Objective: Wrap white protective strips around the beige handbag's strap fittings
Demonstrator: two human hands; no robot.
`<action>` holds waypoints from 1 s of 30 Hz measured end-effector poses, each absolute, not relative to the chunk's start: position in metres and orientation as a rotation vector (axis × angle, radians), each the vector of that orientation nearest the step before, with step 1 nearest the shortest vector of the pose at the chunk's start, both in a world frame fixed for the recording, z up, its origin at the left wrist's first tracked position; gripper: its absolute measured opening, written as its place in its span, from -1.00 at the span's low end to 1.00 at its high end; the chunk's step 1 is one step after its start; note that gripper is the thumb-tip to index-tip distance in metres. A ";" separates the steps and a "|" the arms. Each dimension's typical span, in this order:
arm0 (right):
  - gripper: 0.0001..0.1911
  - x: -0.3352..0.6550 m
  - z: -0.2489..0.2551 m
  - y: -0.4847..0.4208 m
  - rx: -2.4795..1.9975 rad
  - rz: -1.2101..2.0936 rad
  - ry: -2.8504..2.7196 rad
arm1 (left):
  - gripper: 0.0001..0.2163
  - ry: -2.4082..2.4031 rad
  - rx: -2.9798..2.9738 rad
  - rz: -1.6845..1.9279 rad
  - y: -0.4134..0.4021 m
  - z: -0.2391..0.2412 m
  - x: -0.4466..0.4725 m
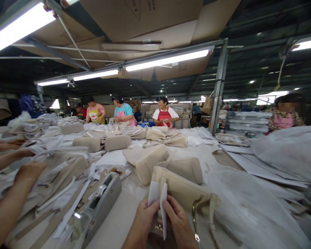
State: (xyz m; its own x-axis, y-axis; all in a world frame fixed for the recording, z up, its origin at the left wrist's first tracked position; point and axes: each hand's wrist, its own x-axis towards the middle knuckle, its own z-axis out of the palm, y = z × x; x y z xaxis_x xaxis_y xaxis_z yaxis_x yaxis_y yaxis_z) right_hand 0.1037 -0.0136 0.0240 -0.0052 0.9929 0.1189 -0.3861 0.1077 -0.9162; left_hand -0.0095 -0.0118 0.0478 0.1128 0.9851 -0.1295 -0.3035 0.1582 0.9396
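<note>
My left hand and my right hand are close together at the bottom middle, both pinching a folded piece of white paper that stands up between the fingers. Right behind the paper lies a beige handbag on the table, its metal clasp and strap trailing toward me beside my right hand. More beige bags lie just beyond it.
A grey tape dispenser sits left of my hands. Other people's arms reach over bags and white wrappings at the left. Clear plastic sheets cover the right side. Several workers in aprons stand at the far end beside a steel post.
</note>
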 end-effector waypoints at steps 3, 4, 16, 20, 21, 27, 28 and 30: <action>-0.53 0.100 0.031 -0.013 -0.812 1.275 -1.022 | -0.59 1.039 1.061 1.223 -0.007 0.047 -0.013; -0.56 0.099 0.032 -0.012 -0.808 1.271 -1.019 | -0.62 1.055 1.120 1.240 -0.006 0.046 -0.014; -0.60 0.094 0.039 -0.011 -1.005 1.289 -0.899 | -0.39 0.872 0.901 1.215 -0.019 0.035 -0.011; -0.55 0.100 0.041 -0.006 -0.924 1.401 -0.985 | -0.43 0.941 0.879 1.194 -0.021 0.038 -0.012; -0.55 0.102 0.043 -0.004 -0.888 1.455 -1.006 | -0.45 0.930 0.873 1.189 -0.021 0.040 -0.013; -0.48 0.103 0.049 0.005 -0.919 1.369 -1.155 | -0.48 0.888 0.823 1.189 -0.011 0.032 -0.014; -0.49 0.102 0.046 0.007 -0.963 1.268 -1.193 | -0.49 0.889 0.840 1.194 -0.008 0.028 -0.015; -0.51 0.101 0.037 0.013 -1.049 1.051 -1.256 | -0.53 0.878 0.892 1.188 -0.005 0.022 -0.020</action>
State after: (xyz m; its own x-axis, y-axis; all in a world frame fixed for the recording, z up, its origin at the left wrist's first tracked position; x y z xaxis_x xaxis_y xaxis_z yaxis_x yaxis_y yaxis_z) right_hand 0.1005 0.0126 0.0371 0.0318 0.9787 0.2030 -0.0278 0.2039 -0.9786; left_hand -0.0195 -0.0051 0.0216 0.1542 0.9837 -0.0920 -0.3761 0.1445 0.9152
